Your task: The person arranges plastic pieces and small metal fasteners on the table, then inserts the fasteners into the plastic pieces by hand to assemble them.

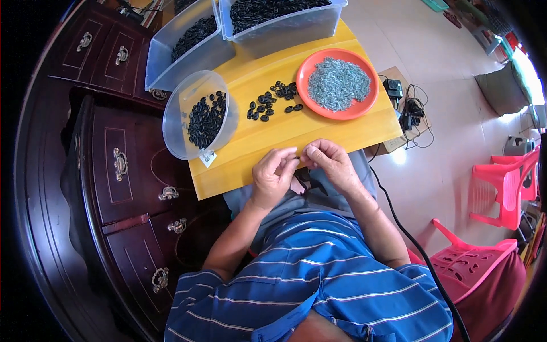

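Both hands meet over my lap, just off the near edge of the yellow table. My left hand is pinched closed, its fingertips on a small dark piece that is mostly hidden. Thumb and fingers of my right hand are pressed together against the same spot; what they hold is too small to make out. Beyond them lie loose black oval pieces on the tabletop. An orange-red plate heaped with small silvery metal pins stands to their right.
At the table's left sits a round clear tub with more black ovals. Two clear bins of black parts stand at the back. A dark wooden drawer cabinet borders the left. Tangled cables and pink plastic chairs are on the right.
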Action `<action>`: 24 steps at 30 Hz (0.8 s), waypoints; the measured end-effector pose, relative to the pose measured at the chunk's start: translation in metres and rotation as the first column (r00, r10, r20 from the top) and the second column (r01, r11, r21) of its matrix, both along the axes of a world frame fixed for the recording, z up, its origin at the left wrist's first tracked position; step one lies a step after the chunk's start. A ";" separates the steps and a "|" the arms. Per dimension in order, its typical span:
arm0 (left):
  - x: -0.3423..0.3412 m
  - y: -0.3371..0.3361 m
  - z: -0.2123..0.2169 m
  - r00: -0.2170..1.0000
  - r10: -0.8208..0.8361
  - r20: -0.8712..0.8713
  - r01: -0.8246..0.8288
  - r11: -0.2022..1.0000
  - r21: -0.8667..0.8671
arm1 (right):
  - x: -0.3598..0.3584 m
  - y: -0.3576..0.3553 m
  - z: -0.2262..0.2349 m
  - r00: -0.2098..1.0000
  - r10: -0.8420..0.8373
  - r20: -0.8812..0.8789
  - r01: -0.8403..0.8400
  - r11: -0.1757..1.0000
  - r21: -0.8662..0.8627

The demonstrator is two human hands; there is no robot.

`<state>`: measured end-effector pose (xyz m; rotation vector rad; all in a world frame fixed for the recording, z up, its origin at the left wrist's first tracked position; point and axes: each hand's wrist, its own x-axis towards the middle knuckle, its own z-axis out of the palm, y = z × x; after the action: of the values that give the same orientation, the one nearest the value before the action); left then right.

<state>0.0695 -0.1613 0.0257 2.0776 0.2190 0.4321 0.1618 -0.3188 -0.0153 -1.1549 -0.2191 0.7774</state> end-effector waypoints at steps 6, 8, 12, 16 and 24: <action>0.035 -0.007 0.016 0.938 -0.280 0.203 0.193 0.911 0.366 | 0.005 -0.011 -0.001 0.985 0.063 -0.160 -0.043 0.991 0.125; 0.044 -0.008 0.016 0.897 -0.378 0.228 0.232 0.843 0.485 | 0.009 -0.016 -0.001 0.985 0.046 -0.169 -0.019 0.988 0.155; 0.058 -0.016 0.023 0.896 -0.397 0.200 0.265 0.838 0.476 | 0.017 -0.025 0.005 0.975 -0.017 -0.222 0.054 0.986 0.160; 0.082 -0.015 0.025 0.911 -0.382 0.155 0.292 0.863 0.411 | 0.021 -0.032 0.003 0.957 -0.114 -0.266 0.173 0.963 0.207; 0.128 -0.014 0.014 0.932 -0.363 -0.016 0.293 0.727 0.621 | 0.031 -0.049 0.011 0.931 -0.299 -0.210 0.330 0.935 0.132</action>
<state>0.1972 -0.1748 0.0394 2.6569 -0.4199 0.4282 0.1930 -0.3674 -0.0038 -0.9235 0.0597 0.5654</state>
